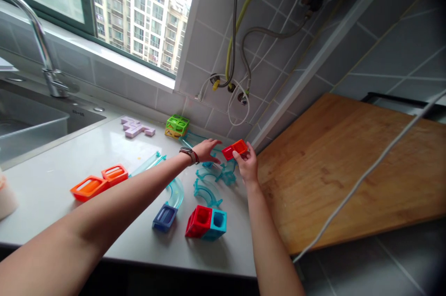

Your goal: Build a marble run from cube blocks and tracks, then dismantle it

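Note:
My right hand (248,164) pinches a red and orange toy block (234,149) above the far right of the counter. Beside the block's left end, my left hand (206,150) is open, thumb and fingers apart; it holds nothing. Beneath both hands lie several clear teal marble-run track pieces (208,192), partly hidden by them. Nearer the front edge stand a red block (201,221) touching a teal block (218,221), and a dark blue block (165,217) against a curved track. Two orange blocks (114,174) sit on the left, partly behind my left forearm.
Green and yellow blocks (177,126) stand stacked by the wall, with lilac pieces (136,127) left of them. A sink (87,121) with a faucet (42,45) lies at the left. A wooden board (351,175) leans at the right, crossed by a white cable (365,175).

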Action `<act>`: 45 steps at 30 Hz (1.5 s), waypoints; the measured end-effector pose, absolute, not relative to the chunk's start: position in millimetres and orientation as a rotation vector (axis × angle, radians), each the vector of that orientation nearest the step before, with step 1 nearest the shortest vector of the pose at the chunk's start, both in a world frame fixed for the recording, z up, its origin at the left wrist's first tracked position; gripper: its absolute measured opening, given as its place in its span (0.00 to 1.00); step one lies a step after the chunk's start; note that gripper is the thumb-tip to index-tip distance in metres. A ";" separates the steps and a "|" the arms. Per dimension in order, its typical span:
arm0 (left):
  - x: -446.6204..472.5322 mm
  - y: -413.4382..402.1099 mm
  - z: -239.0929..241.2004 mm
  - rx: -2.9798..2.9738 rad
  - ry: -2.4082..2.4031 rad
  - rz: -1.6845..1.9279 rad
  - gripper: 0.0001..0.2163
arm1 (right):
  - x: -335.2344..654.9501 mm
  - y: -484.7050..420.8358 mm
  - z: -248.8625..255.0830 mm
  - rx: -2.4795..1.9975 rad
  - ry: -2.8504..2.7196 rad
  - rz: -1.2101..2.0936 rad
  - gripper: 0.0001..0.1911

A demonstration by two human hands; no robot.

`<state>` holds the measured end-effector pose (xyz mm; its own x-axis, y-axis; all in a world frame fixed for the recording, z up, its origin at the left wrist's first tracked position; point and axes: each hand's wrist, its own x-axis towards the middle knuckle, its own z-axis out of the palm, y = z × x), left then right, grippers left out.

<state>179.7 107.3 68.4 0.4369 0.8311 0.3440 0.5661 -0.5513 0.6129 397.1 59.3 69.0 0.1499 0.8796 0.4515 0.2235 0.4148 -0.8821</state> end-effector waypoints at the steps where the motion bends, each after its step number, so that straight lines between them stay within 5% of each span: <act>1: 175.8 94.6 76.3 2.256 1.177 0.938 0.37 | 394.5 47.6 70.3 -1.040 -1.333 0.666 0.48; 5: 160.3 27.8 91.5 2.008 1.027 1.187 0.25 | 389.5 15.2 63.9 -1.013 -1.238 0.707 0.44; 17: 222.1 17.7 53.8 2.024 1.023 0.826 0.55 | 382.7 -13.0 60.9 -1.060 -1.114 0.715 0.44; 25: 177.6 -32.5 92.4 1.813 0.788 1.086 0.21 | 383.2 -97.6 83.8 -0.878 -1.386 0.953 0.42; 29: 143.4 -94.0 90.2 1.555 0.643 1.084 0.22 | 373.6 -129.6 69.0 -0.918 -1.616 1.029 0.43; 34: 127.7 -126.2 63.0 1.812 0.759 0.904 0.45 | 371.3 -133.9 56.2 -0.930 -1.762 0.981 0.43; 39: 138.4 -122.6 46.9 1.716 0.752 0.950 0.29 | 371.8 -137.3 52.3 -0.920 -1.717 0.969 0.42; 45: 138.1 -120.4 40.4 1.857 0.829 0.943 0.24 | 374.5 -136.8 60.5 -0.928 -1.845 0.887 0.40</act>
